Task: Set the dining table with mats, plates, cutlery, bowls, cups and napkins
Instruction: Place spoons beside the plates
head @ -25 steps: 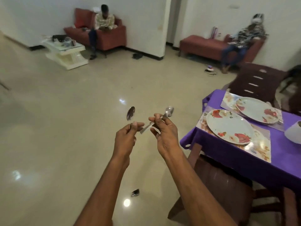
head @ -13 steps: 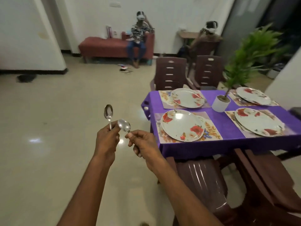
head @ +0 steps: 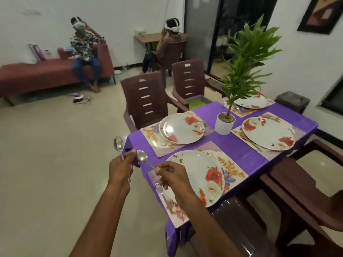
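Two spoons (head: 118, 143), one pinched upright in my left hand (head: 120, 168). My right hand (head: 173, 175) pinches the other spoon (head: 142, 156), ready for the nearest plate (head: 196, 175) at lower centre.

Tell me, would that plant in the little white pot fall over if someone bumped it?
Probably, yes. The plant is tall and leafy while its white pot is small, so it looks top-heavy. The pot stands on a smooth purple tablecloth, so it might also slide.
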`<state>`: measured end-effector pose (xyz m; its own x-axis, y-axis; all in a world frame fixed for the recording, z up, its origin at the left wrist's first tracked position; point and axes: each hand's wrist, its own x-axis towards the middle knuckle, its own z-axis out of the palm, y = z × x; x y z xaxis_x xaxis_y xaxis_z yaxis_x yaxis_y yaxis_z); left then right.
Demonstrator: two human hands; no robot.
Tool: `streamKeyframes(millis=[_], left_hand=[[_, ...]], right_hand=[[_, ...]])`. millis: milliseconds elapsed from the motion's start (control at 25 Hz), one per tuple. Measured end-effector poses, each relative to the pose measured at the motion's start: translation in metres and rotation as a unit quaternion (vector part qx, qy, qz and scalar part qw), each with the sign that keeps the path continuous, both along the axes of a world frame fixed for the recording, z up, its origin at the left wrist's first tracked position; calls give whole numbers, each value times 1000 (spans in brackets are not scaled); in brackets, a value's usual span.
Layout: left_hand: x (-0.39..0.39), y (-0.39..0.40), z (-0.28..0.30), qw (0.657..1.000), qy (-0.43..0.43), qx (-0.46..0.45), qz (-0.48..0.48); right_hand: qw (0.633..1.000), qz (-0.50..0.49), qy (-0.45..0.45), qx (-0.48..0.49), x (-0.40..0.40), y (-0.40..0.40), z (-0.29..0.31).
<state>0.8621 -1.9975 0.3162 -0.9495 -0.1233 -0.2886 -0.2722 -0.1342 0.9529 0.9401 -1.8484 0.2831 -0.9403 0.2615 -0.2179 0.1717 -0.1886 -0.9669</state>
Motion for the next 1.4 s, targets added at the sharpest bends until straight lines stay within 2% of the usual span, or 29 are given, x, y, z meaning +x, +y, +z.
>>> streamKeyframes(millis=[80,200,320,400,480,600,720,800,1120,1240,1400], left_hand=[[-34,17,0,1000,-1,-8,-29],[-81,52,-16,995,-23,-31,-96],[-135,105,-34,974,-29,-56,-219],[-153,133,-47,951,-30,-88,-295],[-162,156,-58,926,-25,-82,-367],[-174,200,-78,890,-69,-92,-440],[-179,244,-106,848,-113,-113,-505],[-182,271,-124,834,-115,-131,-524],[-201,341,-193,778,-33,-245,-578],[-200,358,-203,723,28,-328,-608],[-195,363,-210,694,79,-374,-609]], right_hand=[[998,-51,-15,-45,-19,19,-6],[990,-133,-22,-30,-37,48,-17],[964,-233,-35,123,-68,79,-32],[929,-287,-63,224,-81,91,-38],[884,-320,-89,330,-83,101,-49],[811,-317,-179,458,-80,120,-52],[775,-306,-272,482,-75,146,-64],[760,-304,-310,483,-75,165,-79],[761,-228,-373,480,-95,238,-134],[749,-209,-389,494,-98,254,-147],[744,-180,-411,494,-102,263,-156]])
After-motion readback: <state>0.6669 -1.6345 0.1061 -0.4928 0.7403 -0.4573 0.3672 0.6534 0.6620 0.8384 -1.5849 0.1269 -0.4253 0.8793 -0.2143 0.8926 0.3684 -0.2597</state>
